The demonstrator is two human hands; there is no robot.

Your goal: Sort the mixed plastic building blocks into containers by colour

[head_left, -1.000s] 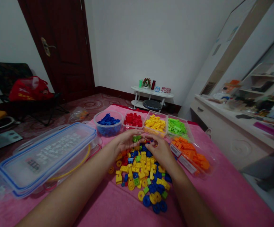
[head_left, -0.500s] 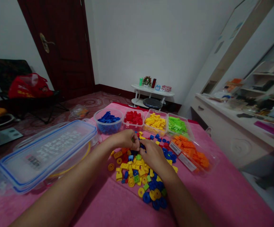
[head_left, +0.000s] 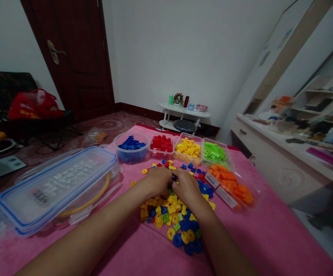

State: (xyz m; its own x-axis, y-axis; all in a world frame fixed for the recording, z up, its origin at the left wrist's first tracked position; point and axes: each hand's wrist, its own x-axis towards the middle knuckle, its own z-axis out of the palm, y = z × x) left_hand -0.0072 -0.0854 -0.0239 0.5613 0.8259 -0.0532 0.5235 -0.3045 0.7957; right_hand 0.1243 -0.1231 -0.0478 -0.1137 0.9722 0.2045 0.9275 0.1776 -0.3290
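My left hand (head_left: pixel 161 180) and my right hand (head_left: pixel 186 184) meet over a loose pile of toy building bricks (head_left: pixel 170 210) on a pink cloth (head_left: pixel 132 245). Fingers of both hands are curled in together, and what they pinch between them is hidden. The pile mixes yellow, blue, green and red pieces, with several round wheels (head_left: pixel 178 240) at its near end. Behind it stand a round tub of blue bricks (head_left: pixel 132 152), a box of red bricks (head_left: pixel 161 145), a box of yellow bricks (head_left: pixel 188 149) and a box of green bricks (head_left: pixel 215 153).
A clear box of orange bricks (head_left: pixel 232 186) lies to the right of the pile. Stacked clear lids (head_left: pixel 58 188) with a blue rim on top lie at the left. Farther off are a small white table (head_left: pixel 185 111) and a white dresser (head_left: pixel 284 153).
My left hand has dropped lower and nearer over the pile, covering pieces that showed before. My right hand has stayed almost in place, its fingers still against the left ones.
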